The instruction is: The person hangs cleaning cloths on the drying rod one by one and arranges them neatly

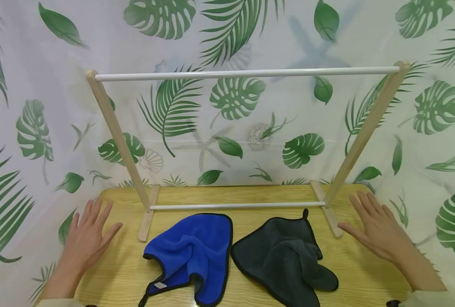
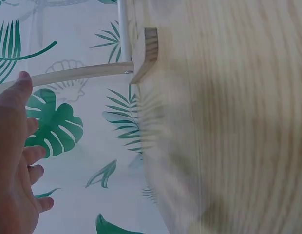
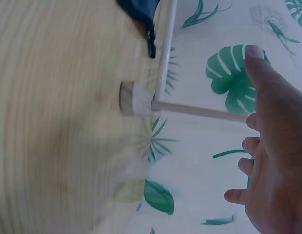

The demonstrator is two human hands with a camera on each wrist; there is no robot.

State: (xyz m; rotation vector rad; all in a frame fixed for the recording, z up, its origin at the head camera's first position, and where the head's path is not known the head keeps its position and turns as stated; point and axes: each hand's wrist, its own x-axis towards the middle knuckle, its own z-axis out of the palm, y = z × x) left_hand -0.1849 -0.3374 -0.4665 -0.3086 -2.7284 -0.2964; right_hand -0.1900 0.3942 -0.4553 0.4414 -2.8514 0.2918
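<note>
My left hand (image 1: 90,236) is at the left side of the wooden table, fingers extended, holding nothing. On the right side, my right hand (image 1: 378,230) has its fingers straight and also holds nothing. Between them lie two crumpled cloths: a blue towel (image 1: 196,251) with black edging, a white tag and a hanging loop, and a dark grey towel (image 1: 285,260) with black edging and a loop at its top. Behind the towels stands a wooden rack (image 1: 365,128). In the wrist views, the left hand (image 2: 14,156) and right hand (image 3: 277,146) appear near the rack's feet, apart from them.
The rack has a white upper rod (image 1: 246,73) and a white lower rod (image 1: 236,206) between two wooden uprights. Its feet rest on the wood-grain table (image 1: 116,273). A white leaf-print curtain (image 1: 265,119) hangs behind and at both sides.
</note>
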